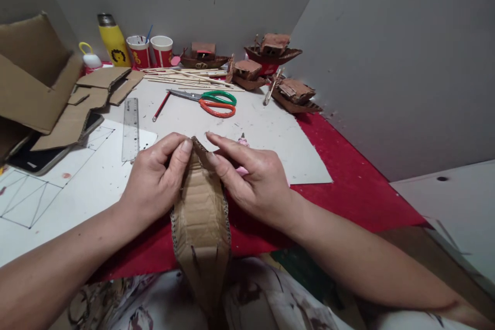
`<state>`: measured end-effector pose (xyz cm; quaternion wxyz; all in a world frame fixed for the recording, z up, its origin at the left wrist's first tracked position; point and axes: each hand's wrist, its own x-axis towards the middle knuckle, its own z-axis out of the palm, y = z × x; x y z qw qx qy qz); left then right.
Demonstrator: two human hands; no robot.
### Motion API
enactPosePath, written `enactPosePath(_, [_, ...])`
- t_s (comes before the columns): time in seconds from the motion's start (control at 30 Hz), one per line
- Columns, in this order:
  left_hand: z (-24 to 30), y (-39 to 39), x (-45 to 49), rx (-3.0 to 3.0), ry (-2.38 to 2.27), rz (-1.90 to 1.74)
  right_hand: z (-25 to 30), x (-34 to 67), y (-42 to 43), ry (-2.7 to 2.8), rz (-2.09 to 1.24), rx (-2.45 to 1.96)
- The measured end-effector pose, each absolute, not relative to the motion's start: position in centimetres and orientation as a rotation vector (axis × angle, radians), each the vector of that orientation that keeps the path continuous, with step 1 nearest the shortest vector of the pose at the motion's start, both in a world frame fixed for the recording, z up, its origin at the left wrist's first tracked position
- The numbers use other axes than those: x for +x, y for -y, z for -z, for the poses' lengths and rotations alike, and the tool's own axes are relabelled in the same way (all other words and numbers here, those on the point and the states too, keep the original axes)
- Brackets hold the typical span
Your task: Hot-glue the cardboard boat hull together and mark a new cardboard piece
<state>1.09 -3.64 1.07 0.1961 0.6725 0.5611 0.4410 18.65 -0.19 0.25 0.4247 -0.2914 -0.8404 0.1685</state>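
A boat-shaped piece of bent corrugated cardboard point(203, 206) hangs over the table's near edge, its narrow far tip between my two hands. My left hand point(160, 172) is closed on the tip's left side, thumb on top. On the right side, my right hand point(251, 175) pinches the raised edge with its thumb, the index finger stretched out beyond it. Behind the right hand, a pink thing with a dark pointed tip point(243, 140) is mostly hidden. Green-and-orange-handled scissors point(217, 103) lie farther off, with a red pencil point(161, 107) at their blades.
Several brown model boats point(296, 94) stand at the back right beside wooden sticks point(185, 78). Paper cups point(161, 51) and a yellow bottle point(114, 41) line the back. A cardboard box point(34, 82), a phone point(42, 157), a ruler point(130, 129) and a drawing point(50, 196) are leftward.
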Motion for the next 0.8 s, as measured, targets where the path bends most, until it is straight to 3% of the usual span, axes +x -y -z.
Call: enactPosePath(0.8, [-0.48,3.73,1.45,1.745,-1.696,-1.268,-0.10,17.76,-0.17,2.133,-0.691,-0.776])
